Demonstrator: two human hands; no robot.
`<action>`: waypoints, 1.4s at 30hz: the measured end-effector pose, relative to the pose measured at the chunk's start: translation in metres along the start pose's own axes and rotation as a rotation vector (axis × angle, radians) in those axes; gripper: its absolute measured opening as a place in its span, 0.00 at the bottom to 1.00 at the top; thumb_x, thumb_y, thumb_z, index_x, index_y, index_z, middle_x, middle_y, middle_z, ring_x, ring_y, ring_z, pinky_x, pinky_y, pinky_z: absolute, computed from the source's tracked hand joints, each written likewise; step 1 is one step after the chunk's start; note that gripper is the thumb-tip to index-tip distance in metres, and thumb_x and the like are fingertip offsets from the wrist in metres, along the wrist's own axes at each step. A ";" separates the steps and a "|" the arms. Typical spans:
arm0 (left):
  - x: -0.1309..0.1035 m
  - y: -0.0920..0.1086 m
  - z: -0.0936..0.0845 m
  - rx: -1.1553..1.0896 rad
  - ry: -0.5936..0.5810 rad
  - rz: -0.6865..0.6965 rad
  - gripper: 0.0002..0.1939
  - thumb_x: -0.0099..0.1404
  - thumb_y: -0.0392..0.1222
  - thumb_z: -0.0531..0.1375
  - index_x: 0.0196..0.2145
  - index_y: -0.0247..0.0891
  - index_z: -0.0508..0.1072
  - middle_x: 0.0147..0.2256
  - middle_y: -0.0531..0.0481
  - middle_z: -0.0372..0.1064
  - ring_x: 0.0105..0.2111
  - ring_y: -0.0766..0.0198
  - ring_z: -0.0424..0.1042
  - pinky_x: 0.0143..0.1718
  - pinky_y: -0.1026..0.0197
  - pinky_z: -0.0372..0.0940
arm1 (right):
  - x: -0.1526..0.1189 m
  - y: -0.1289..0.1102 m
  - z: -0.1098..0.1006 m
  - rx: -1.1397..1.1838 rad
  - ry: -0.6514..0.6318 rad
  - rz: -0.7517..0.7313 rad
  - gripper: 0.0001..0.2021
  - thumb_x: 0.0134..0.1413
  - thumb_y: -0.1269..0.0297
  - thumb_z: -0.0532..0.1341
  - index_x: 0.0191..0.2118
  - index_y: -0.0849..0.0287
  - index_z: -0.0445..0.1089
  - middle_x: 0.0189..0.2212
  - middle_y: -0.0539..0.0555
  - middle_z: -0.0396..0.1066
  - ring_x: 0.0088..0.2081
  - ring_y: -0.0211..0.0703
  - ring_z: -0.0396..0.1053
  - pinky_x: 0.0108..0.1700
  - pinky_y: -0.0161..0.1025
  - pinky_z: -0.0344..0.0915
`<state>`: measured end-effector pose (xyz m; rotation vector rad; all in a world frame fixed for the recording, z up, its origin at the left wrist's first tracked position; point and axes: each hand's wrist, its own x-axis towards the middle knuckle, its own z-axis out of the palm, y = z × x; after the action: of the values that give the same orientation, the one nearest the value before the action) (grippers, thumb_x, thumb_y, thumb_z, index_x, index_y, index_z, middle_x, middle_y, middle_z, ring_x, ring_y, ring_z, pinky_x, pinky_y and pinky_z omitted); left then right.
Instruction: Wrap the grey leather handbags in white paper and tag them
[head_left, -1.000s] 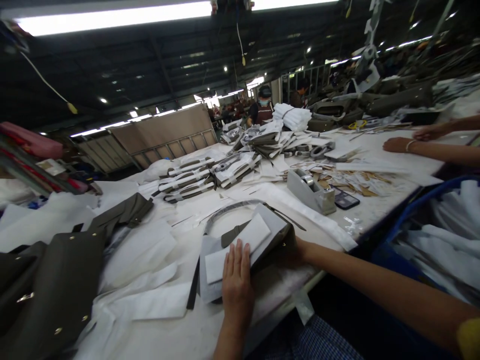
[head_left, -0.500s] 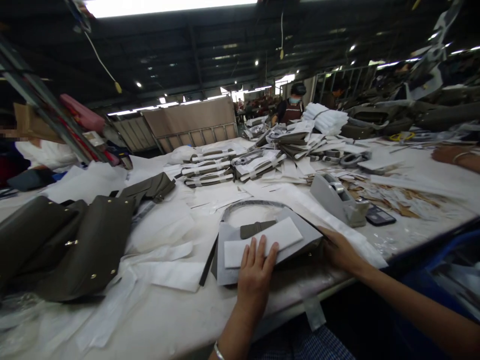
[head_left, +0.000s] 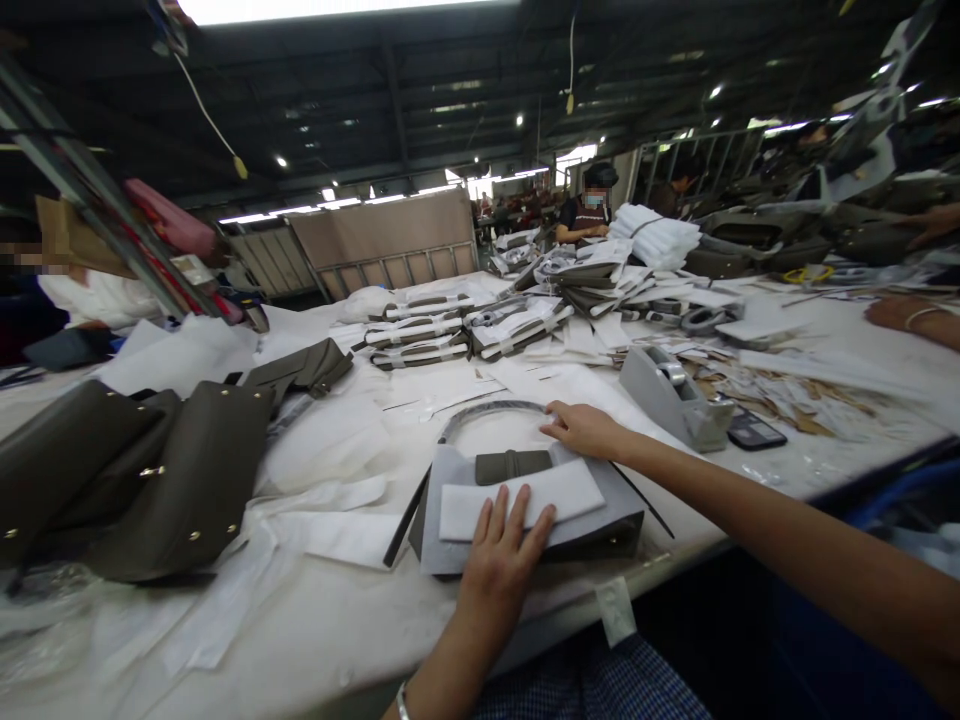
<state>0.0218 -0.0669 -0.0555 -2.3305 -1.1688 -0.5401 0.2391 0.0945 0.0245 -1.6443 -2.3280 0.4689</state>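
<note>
A dark grey-green bag (head_left: 626,535) lies on the table in front of me, with grey sheet (head_left: 450,470) over its face. On top rests a white foam strip (head_left: 577,490), just below a small olive flap (head_left: 514,465). My left hand (head_left: 506,540) lies on the strip with its fingers spread. At the upper right of the bag, my right hand (head_left: 581,428) has its fingers closed at the end of the wrapped handle (head_left: 487,408), which arches away from me. Thin dark straps stick out on both sides of the bag.
Olive bag pieces (head_left: 187,480) lie at the left beside white sheets (head_left: 330,535). Wrapped bags (head_left: 420,335) are stacked further back. To the right are a tape dispenser (head_left: 667,400), a phone (head_left: 754,430) and paper scraps. Another person's hand (head_left: 892,310) rests at the far right.
My right hand has moved from the bag's right side up and left to the handle. The bag has turned slightly and its right strap now shows. My left hand stays on the foam strip.
</note>
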 end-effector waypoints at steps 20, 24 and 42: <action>-0.015 -0.003 -0.010 -0.016 -0.046 -0.044 0.34 0.69 0.30 0.54 0.68 0.48 0.51 0.68 0.44 0.49 0.66 0.43 0.53 0.60 0.42 0.63 | -0.012 0.002 0.008 0.751 0.038 -0.099 0.27 0.53 0.55 0.65 0.56 0.61 0.64 0.36 0.54 0.76 0.39 0.43 0.74 0.44 0.41 0.68; -0.013 -0.004 -0.009 -0.023 -0.054 -0.043 0.34 0.69 0.30 0.54 0.68 0.48 0.50 0.68 0.43 0.48 0.66 0.42 0.52 0.60 0.41 0.63 | -0.047 -0.013 -0.010 0.937 0.009 -0.190 0.35 0.50 0.55 0.69 0.62 0.59 0.60 0.35 0.53 0.77 0.42 0.47 0.76 0.51 0.45 0.69; 0.014 -0.006 -0.037 -0.187 -0.346 -0.091 0.37 0.63 0.30 0.59 0.67 0.41 0.54 0.69 0.40 0.46 0.67 0.40 0.48 0.64 0.37 0.55 | -0.127 0.006 0.046 0.117 0.343 -0.818 0.18 0.66 0.72 0.56 0.58 0.55 0.69 0.54 0.55 0.72 0.60 0.44 0.65 0.65 0.50 0.60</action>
<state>0.0203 -0.0757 -0.0168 -2.6146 -1.4395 -0.2926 0.2686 -0.0284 -0.0230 -0.5527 -2.3771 0.1218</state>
